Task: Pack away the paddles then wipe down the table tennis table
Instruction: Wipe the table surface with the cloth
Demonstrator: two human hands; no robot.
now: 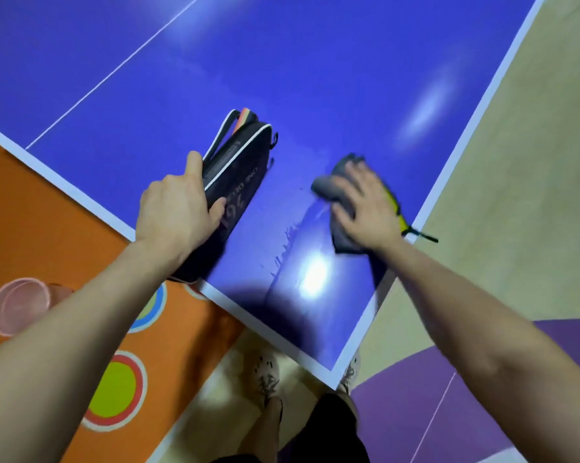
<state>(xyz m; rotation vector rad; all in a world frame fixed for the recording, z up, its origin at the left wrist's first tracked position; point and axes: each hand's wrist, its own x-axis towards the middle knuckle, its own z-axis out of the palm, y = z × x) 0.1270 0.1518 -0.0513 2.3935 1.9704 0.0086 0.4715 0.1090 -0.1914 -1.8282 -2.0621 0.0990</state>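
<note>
I count one table, one black case, one grey cloth and one pink cup. Two hands of mine are out, my left hand and right hand, and two shoes show below.

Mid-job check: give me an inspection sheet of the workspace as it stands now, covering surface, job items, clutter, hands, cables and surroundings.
Surface: blue table tennis table, wet streaks near the corner.
Job's things: black paddle case held on edge by the table's left edge, reddish edge showing at its open top; grey cloth on the table.
Clutter: yellow-and-black item with a dark strap at the right edge, unidentifiable.
Hands: left hand grips the case; right hand presses the cloth, fingers spread.
Cables: nothing seen.
Surroundings: pink cup left, over orange floor with coloured circles.
</note>
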